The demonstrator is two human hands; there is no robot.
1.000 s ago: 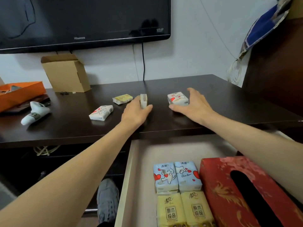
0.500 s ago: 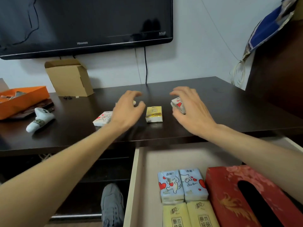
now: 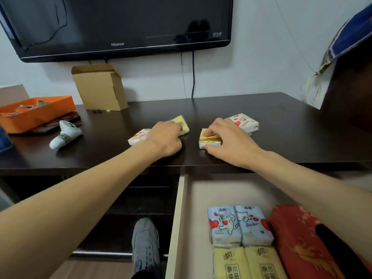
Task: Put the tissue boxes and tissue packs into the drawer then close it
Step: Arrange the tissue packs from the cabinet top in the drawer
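On the dark desk (image 3: pixel 281 125), my left hand (image 3: pixel 164 137) lies over a pale yellow tissue pack (image 3: pixel 182 123), fingers closed on its near end. A white pack with red hearts (image 3: pixel 137 136) rests just left of that hand. My right hand (image 3: pixel 227 140) grips a gold-and-yellow tissue pack (image 3: pixel 209 140); behind it sits another white heart-print pack (image 3: pixel 244 122). Below, the open drawer (image 3: pixel 178 218) holds two blue heart packs (image 3: pixel 238 225), two yellow packs (image 3: pixel 247 262) and a red tissue box (image 3: pixel 302 244).
A cardboard box (image 3: pixel 100 87) stands at the back under the wall TV (image 3: pixel 120 27). An orange tray (image 3: pixel 34 111) and a white sock-like item (image 3: pixel 65 133) lie at the left. My grey shoe (image 3: pixel 145 244) is below, left of the drawer.
My left hand let go of the gold-and-yellow pack and moved onto the pale yellow one. My right hand left the heart-print pack and came down on the gold-and-yellow pack.
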